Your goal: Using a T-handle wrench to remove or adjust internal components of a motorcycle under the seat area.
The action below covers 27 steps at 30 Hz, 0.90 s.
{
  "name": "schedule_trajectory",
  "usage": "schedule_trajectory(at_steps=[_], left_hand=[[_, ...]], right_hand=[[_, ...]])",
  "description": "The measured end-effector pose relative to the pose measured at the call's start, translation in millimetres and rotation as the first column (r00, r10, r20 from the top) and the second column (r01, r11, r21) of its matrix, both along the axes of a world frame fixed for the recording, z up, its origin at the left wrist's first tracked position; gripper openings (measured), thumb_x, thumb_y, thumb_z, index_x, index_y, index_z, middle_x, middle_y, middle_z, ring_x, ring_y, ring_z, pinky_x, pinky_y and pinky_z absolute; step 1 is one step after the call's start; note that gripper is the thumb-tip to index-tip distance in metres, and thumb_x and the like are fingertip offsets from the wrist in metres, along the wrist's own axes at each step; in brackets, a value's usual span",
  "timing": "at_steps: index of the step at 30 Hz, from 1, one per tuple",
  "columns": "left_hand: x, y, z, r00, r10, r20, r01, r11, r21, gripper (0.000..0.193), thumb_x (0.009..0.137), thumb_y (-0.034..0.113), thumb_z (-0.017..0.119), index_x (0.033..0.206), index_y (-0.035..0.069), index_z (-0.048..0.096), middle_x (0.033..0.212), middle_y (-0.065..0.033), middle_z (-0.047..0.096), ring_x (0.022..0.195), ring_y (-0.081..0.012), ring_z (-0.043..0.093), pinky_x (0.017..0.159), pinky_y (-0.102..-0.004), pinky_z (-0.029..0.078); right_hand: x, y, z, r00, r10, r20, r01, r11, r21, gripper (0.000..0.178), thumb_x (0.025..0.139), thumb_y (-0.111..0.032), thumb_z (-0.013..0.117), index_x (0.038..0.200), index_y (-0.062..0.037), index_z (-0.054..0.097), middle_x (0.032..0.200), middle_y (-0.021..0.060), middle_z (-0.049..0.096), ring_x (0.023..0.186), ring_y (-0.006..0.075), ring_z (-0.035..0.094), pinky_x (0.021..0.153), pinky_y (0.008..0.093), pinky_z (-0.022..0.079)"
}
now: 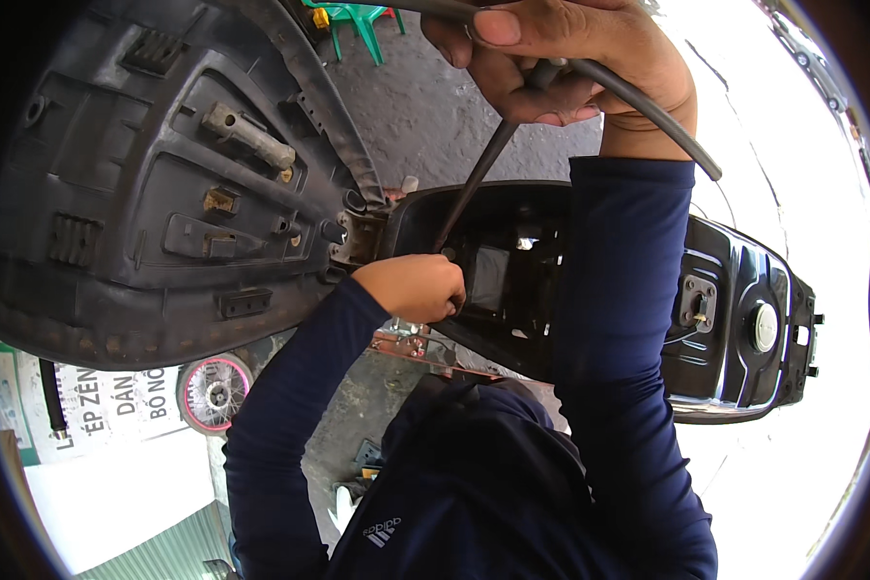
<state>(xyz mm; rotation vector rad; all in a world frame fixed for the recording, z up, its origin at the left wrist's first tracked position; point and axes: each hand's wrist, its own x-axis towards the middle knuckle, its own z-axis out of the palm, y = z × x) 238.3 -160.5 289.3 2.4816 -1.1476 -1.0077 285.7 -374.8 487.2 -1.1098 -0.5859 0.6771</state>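
My right hand (561, 63), raised at the top of the view, is closed around a dark T-handle wrench (485, 166). The wrench's crossbar looks curved near the lens. Its long shaft slants down to the left into the open black under-seat bay (541, 333) of a motorbike. Close to the shaft's lower end, my left hand (411, 287) is curled shut at the near rim of the bay. What its fingers hold is hidden, and so is the wrench tip. The black seat (145, 280) is tipped up on the left, with its ribbed underside showing.
A black tank (715, 372) with a round silver cap (764, 327) lies right of the bay. Left below are a pink-rimmed wheel (215, 393) and a white signboard (97, 411). A green plastic stool (362, 24) stands on the grey ground beyond.
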Motion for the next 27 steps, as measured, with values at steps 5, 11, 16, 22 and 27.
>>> schedule_trajectory(at_steps=[5,11,16,22,27], left_hand=[[3.9,-18.0,-7.2,0.993,-0.08,0.084,0.058,0.969,0.24,0.022,0.077,0.01,0.062,0.093,0.001,0.074,0.096,-0.0176,0.072,0.096,-0.0354,0.068,0.086,-0.044,0.053],[-12.3,10.4,1.4,0.879,-0.029,0.475,0.016,0.999,0.032,0.019,0.079,0.01,0.064,0.093,-0.001,0.071,0.106,-0.0179,0.07,0.103,-0.0349,0.066,0.094,-0.0448,0.05],[-51.9,28.6,35.5,0.777,0.294,0.557,-0.08,0.923,-0.376,0.015,0.083,0.005,0.068,0.096,-0.002,0.07,0.108,-0.0172,0.07,0.101,-0.0306,0.068,0.096,-0.0416,0.051],[-83.2,21.4,10.1,0.578,0.813,0.077,-0.412,0.372,-0.832,0.028,0.081,0.002,0.075,0.107,0.002,0.066,0.095,-0.0106,0.068,0.086,-0.0251,0.068,0.075,-0.0353,0.054],[-116.3,5.2,-9.2,0.742,0.616,0.263,-0.139,0.525,-0.84,0.028,0.079,0.009,0.076,0.105,0.008,0.068,0.103,-0.0055,0.068,0.097,-0.0223,0.066,0.086,-0.0422,0.051]], right_hand=[[14.3,-17.6,-23.8,0.972,0.119,0.204,-0.162,0.964,0.21,0.024,0.089,-0.011,0.064,0.093,0.0115,0.057,0.053,0.0074,0.05,0.036,0.0068,0.037,0.036,0.0235,0.026],[6.0,-6.1,-22.2,0.977,0.169,0.129,-0.196,0.949,0.246,0.022,0.089,-0.009,0.066,0.092,0.0116,0.059,0.055,0.0074,0.052,0.038,0.0073,0.038,0.037,0.0233,0.029],[16.3,3.8,-27.0,0.984,0.108,0.143,-0.099,0.993,-0.069,0.025,0.089,-0.012,0.066,0.101,0.0094,0.061,0.06,0.0092,0.057,0.042,0.0074,0.044,0.039,0.0227,0.034],[17.2,60.0,-29.2,0.875,0.358,0.325,-0.188,0.871,-0.454,0.031,0.095,-0.021,0.064,0.107,0.0074,0.062,0.062,0.0108,0.063,0.039,0.008,0.051,0.036,0.0215,0.038],[26.3,75.9,-51.7,0.843,0.486,0.229,-0.303,0.782,-0.545,0.027,0.096,-0.021,0.059,0.097,0.0052,0.061,0.069,0.0132,0.068,0.044,0.0136,0.059,0.04,0.0257,0.046]])
